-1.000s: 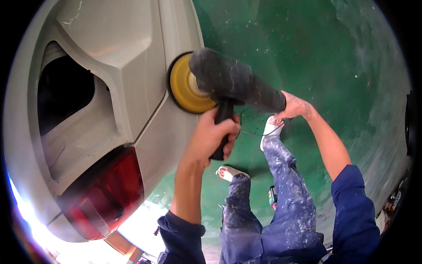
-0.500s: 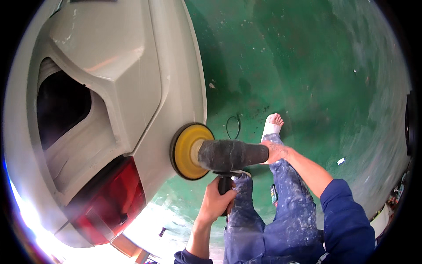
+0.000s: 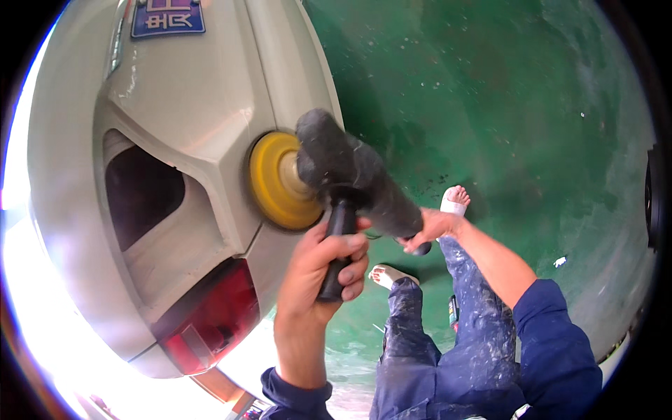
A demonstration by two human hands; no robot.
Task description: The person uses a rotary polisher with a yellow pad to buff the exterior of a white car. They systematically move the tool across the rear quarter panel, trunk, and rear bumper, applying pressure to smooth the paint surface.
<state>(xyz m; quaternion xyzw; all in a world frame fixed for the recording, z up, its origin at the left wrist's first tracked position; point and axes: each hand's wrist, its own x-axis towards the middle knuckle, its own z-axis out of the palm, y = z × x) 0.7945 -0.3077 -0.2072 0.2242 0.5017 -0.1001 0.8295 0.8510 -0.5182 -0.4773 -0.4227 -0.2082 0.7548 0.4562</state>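
Note:
A black polishing machine with a round yellow pad is in both my hands. The pad's face lies against the rear panel of a pale beige car, beside the seam near the bumper. My left hand wraps round the upright black side handle, thumb and fingers closed on it. My right hand grips the far end of the machine's body. Below the pad is the red tail light. The pad's working face is hidden against the car.
Green, scuffed floor spreads to the right of the car. My legs in paint-flecked blue trousers and my bare feet in open footwear are below. A blue number plate is at the upper left. A small white scrap lies on the floor.
The polishing machine has moved up along the car's rear panel and tilted, its pad now higher and farther onto the bodywork. My left hand rose with it. The number plate has come into view.

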